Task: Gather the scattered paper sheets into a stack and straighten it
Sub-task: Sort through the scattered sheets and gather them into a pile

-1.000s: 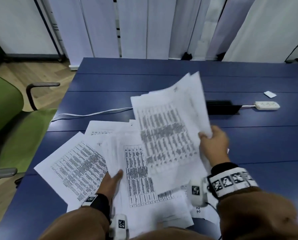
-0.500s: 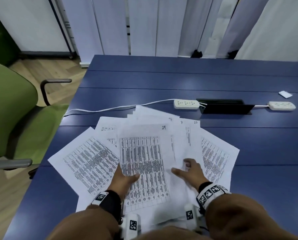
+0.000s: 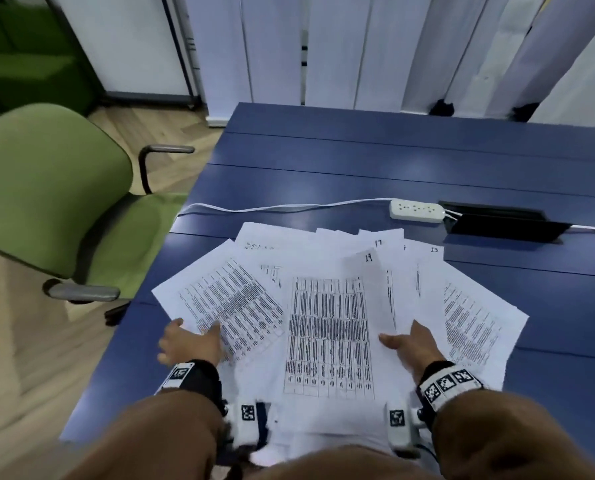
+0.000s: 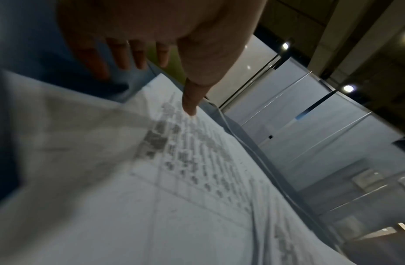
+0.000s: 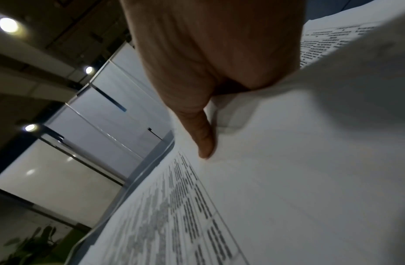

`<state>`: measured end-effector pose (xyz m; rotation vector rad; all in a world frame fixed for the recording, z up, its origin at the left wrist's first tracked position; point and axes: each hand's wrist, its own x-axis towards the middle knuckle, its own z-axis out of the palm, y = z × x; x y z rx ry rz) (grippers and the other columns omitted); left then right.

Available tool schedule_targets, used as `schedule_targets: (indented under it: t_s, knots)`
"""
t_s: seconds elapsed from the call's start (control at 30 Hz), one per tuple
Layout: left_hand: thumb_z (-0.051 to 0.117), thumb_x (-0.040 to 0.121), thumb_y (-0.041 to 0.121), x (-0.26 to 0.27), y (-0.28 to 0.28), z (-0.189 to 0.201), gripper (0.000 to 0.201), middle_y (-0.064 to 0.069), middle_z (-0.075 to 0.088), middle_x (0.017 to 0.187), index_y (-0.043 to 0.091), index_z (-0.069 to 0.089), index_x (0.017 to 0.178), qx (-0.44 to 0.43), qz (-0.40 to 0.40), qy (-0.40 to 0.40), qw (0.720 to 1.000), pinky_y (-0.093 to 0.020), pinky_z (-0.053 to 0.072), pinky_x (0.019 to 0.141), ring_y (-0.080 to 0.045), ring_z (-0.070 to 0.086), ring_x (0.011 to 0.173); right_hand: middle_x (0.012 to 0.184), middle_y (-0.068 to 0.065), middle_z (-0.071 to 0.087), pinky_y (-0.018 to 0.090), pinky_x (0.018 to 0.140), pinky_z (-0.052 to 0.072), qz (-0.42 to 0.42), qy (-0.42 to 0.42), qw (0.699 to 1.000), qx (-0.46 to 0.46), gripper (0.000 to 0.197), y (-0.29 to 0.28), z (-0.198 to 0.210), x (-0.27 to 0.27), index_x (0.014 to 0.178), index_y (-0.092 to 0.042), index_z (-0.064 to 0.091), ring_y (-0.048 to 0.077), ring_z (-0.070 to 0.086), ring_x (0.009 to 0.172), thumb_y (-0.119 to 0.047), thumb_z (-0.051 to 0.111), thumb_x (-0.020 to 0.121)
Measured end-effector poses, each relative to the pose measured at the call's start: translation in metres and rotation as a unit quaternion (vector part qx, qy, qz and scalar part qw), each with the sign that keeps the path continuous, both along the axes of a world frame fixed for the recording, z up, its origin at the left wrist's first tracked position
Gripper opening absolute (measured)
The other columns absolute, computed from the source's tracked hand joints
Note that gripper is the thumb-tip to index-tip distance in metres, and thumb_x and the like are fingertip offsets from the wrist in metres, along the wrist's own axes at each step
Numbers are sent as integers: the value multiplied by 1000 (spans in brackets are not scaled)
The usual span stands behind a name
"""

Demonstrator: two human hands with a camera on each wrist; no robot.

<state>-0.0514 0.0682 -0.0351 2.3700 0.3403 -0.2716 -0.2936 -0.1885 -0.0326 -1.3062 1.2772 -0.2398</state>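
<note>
sheets (image 3: pixel 329 327) lie fanned out and overlapping on the blue bench (image 3: pixel 393 161), right in front of me. my left hand (image 3: pixel 188 344) is spread flat at the fan's left edge, thumb (image 4: pixel 192 100) down on a printed page, the other fingers over bare bench. my right hand (image 3: pixel 412 348) rests on the right side, thumb (image 5: pixel 205 139) pressing paper, its fingers hidden from me. hands well apart. power strip (image 3: pixel 417 211) and cable beyond, green chair (image 3: pixel 46 188) to my left.
</note>
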Motion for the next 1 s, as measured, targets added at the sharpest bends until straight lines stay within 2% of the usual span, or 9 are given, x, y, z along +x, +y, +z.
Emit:
schedule_targets:
  t_s: [0.1,0.17,0.27,0.33,0.43,0.53,0.77,0.87,1.0]
  knots:
    - [89,62,37,-2,14,-6,105,-25,36,143,8,31,145,28,-1,58,998,-49,24,109,-43,32,132,155,16,26,40,113,27,-1,21,1000,-18,83,7,-5,-2,149,-1,20,33,29,141,-8,71,84]
    - [91,60,19,-9,10,-15,111,-26,32,144,11,25,148,-19,-24,48,998,-51,34,105,-45,38,127,158,15,20,41,115,24,6,25,999,-21,89,8,-7,-3,151,-4,14,31,24,144,-13,72,84]
    - [85,66,-3,-8,1,-26,115,-24,47,132,15,11,153,-116,-27,67,991,-46,47,92,-41,51,118,158,13,18,42,116,22,11,22,999,-23,89,8,-7,-4,151,-5,13,30,22,144,-17,71,85]
    - [87,68,14,-6,0,-24,116,-20,53,128,15,8,154,-95,-19,88,991,-48,44,97,-41,48,122,158,13,18,43,116,22,7,10,1000,-17,88,9,-8,-6,151,-6,13,31,22,144,-16,70,85]
    - [86,57,57,-9,-1,-13,128,-23,30,148,10,14,152,75,-26,81,994,-54,29,106,-42,28,134,156,14,25,43,114,24,-7,2,1000,-21,80,10,-10,-8,150,-5,20,33,27,142,-10,68,86]
    - [82,53,65,-14,-7,-12,125,-14,23,152,14,22,150,132,-68,73,986,-55,28,104,-37,23,136,145,18,42,41,108,31,-28,-7,999,-26,65,13,-2,-11,143,-1,34,37,39,133,1,65,86]
    - [74,77,28,-1,-7,-19,58,17,32,149,47,50,126,166,-283,36,944,-49,35,99,-31,28,130,138,14,51,46,107,32,-105,-26,994,-2,59,-7,-9,-39,138,-4,42,36,46,128,2,66,84]
    - [73,68,5,3,-1,-22,82,12,25,151,45,44,134,122,-274,32,953,-49,39,100,-33,29,129,147,12,41,49,112,27,-135,-3,991,20,76,-15,-24,-51,145,-5,31,36,38,135,-6,72,81]
    - [86,63,5,2,-8,-12,117,-15,19,153,23,14,154,71,-111,94,987,-48,36,104,-42,27,134,151,15,35,50,113,28,-116,32,993,16,85,-21,-44,-58,147,-5,26,36,36,137,-16,76,79]
